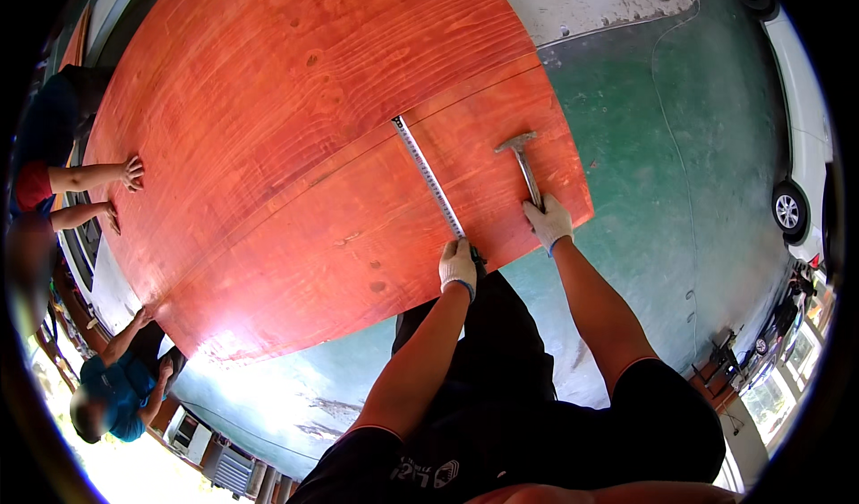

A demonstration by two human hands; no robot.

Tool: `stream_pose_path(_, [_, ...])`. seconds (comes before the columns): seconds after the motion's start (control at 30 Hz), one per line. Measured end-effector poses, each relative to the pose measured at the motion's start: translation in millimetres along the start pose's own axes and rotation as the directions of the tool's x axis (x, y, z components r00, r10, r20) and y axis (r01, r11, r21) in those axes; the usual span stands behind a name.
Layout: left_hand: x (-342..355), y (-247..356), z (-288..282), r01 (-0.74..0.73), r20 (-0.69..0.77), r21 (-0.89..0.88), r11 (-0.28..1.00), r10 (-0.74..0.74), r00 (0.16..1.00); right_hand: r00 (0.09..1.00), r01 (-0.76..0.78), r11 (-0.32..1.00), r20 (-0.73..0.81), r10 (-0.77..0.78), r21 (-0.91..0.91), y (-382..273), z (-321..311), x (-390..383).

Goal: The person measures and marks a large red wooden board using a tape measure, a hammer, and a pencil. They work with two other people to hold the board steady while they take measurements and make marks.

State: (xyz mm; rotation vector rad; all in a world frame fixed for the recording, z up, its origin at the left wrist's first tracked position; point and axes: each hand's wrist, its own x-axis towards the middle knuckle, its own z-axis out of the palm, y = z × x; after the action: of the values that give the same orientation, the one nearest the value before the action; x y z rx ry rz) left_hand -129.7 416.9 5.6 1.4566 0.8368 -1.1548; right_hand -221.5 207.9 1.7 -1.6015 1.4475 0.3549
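One steel-shafted hammer (pixel 529 173) projects ahead of the gloved right hand (pixel 550 220) gripping it; the gloved left hand (pixel 456 265) grasps a tape measure (pixel 429 177), blade extended forward.

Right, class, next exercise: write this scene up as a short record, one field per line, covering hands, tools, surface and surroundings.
Left hand: gloved, holding a tape measure
Tape blade: pulled out across the wood
Right hand: gloved, gripping a hammer by its handle
Surface: large orange-red wooden panel with visible grain
Other people's hands: at the panel's left side
Floor: green
Far right: white car
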Motion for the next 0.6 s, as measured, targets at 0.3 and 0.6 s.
stream_pose_path(0.3, [4, -4, 4, 0.001, -0.046, -0.004, 1.000, -0.001, 0.999, 0.998, -0.036, 0.998, 0.043, 0.035, 0.044, 0, -5, 4])
stream_pose_path(0.6, [2, 2, -1, 0.037, 0.006, 0.003, 0.999, -0.037, 0.999, 0.999, -0.040, 0.998, 0.036, 0.038, 0.057, -16, -6, -3])
